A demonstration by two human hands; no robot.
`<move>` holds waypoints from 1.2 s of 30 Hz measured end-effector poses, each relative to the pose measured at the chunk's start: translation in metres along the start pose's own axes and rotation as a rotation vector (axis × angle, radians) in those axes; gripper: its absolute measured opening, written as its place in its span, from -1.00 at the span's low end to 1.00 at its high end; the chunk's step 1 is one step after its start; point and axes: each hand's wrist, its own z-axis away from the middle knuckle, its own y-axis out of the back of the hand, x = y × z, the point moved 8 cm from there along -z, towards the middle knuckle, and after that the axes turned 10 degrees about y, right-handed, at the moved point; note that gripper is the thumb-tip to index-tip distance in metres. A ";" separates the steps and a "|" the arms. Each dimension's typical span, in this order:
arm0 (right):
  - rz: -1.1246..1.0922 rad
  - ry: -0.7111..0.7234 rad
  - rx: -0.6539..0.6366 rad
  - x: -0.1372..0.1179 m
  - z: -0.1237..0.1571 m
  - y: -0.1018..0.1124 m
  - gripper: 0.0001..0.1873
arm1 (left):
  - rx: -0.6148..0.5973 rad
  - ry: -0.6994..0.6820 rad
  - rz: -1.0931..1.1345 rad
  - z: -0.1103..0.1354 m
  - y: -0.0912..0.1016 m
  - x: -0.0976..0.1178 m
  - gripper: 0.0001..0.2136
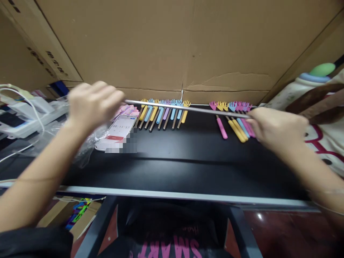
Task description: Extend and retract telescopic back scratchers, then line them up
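A long thin metal rod (188, 108), apparently the drawn-out shaft of a back scratcher, spans the space between my two fists above the black tabletop (172, 147). My left hand (94, 104) is closed round its left end, and my right hand (276, 127) grips the other end. Both ends are hidden inside my fingers, and the hands are a little blurred. Behind the rod lies a row of small claw-headed back scratchers (161, 114) with yellow, blue and purple parts. Farther right, another group of back scratchers (236, 123) has pink, yellow and blue handles, partly behind my right hand.
A phone (118, 132) showing a timer lies left of the middle, near clear plastic wrap (86, 143). White power strips (29, 114) with cables stand at far left. Cardboard (166, 46) walls the back. A bottle (298, 87) and printed bag stand at right.
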 end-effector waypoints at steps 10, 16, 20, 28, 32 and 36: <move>-0.039 -0.311 -0.446 0.104 0.069 -0.054 -0.66 | -0.323 0.248 0.145 0.055 -0.027 -0.070 -0.70; -0.062 -0.403 -0.422 0.128 0.084 -0.061 -0.68 | -0.335 0.347 0.041 0.071 -0.014 -0.095 -0.67; -0.083 -0.349 -0.413 0.127 0.086 -0.067 -0.69 | -0.359 0.343 0.069 0.069 -0.018 -0.091 -0.69; -0.085 -0.369 -0.373 0.126 0.089 -0.059 -0.65 | -0.290 0.306 0.063 0.069 -0.026 -0.088 -0.70; -0.129 -0.432 -0.398 0.131 0.085 -0.065 -0.71 | -0.265 0.244 0.035 0.067 -0.028 -0.079 -0.70; -0.076 -0.486 -0.349 0.145 0.083 -0.063 -0.75 | -0.209 0.274 0.064 0.066 -0.020 -0.079 -0.77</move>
